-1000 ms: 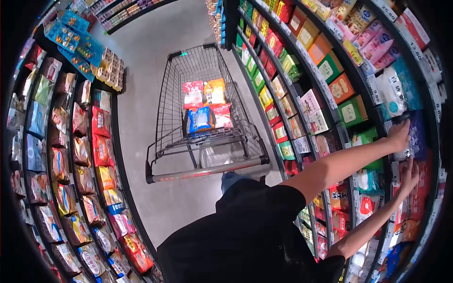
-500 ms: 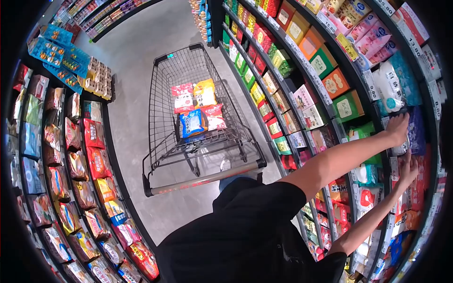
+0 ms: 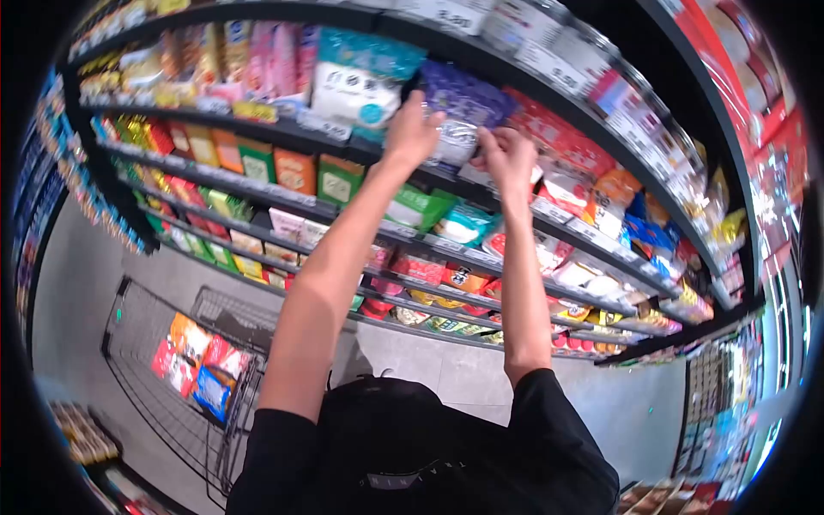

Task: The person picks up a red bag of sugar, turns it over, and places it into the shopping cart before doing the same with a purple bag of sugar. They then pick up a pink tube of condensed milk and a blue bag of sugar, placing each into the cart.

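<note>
On an upper shelf stands a purple-and-white snack bag (image 3: 455,129), printed with pale lettering. My left hand (image 3: 414,136) holds its left edge, the fingers partly tucked between it and a teal-and-white bag (image 3: 360,86). At the lower right edge of the purple bag, the bent fingers and thumb of my right hand (image 3: 509,156) close on it; the fingertips are partly hidden. Red bags (image 3: 562,137) sit just right of that hand.
A wire shopping cart (image 3: 154,390) with several bags in it stands low on the left. Shelves of boxes and bags run below my hands, with price tags along the shelf edge (image 3: 322,126). Clear jars (image 3: 524,26) line the shelf above.
My view has turned right to face the shelf, so the cart now appears lower left. Both hands stay at the purple bag, my right hand now closed on its edge.
</note>
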Tool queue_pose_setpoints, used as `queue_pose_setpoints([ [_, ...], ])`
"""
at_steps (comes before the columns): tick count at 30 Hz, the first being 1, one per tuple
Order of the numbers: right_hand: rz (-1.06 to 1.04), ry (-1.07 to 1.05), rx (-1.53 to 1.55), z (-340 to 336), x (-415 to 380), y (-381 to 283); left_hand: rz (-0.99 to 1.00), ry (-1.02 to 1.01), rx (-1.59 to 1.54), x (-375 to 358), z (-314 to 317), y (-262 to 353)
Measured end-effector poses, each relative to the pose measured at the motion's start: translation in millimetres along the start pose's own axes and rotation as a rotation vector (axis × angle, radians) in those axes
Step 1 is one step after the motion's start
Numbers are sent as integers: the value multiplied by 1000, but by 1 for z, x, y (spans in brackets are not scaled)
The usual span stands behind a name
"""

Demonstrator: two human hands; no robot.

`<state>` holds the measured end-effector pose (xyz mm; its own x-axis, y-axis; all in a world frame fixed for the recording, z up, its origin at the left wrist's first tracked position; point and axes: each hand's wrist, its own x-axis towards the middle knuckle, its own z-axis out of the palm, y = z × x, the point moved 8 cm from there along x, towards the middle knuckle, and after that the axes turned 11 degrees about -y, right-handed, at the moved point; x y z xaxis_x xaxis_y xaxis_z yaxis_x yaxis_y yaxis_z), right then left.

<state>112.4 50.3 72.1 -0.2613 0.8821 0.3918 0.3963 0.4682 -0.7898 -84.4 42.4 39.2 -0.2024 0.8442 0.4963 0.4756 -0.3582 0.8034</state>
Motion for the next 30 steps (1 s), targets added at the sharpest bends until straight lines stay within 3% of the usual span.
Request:
queue_pose_setpoints([
  [3,-60,20,89,-11,-11,-1,-22,-66,22,-3,-3,4],
  [7,-12,74,84,-43,-33,0,31,18,27,-21,-1,9],
  [9,27,99,97,-61,-41,14,182,178,72,-46,-7,29],
  [11,-154,219,-15,-88,-49,19,265,180,87,-72,-2,46],
  [12,-78,232,15,-100,-51,30,340,194,105,-87,1,57],
  [16,-46,412,-287,-172,-57,71,391,-23,225,-128,51,86],
  [20,-94,315,-207,-188,-44,94,412,-156,359,-131,88,97],
  [25,-84,-110,197,-133,-24,60,422,-160,474,-123,110,102],
  [30,-24,-181,283,-110,-3,66,370,-163,587,-121,116,102],
])
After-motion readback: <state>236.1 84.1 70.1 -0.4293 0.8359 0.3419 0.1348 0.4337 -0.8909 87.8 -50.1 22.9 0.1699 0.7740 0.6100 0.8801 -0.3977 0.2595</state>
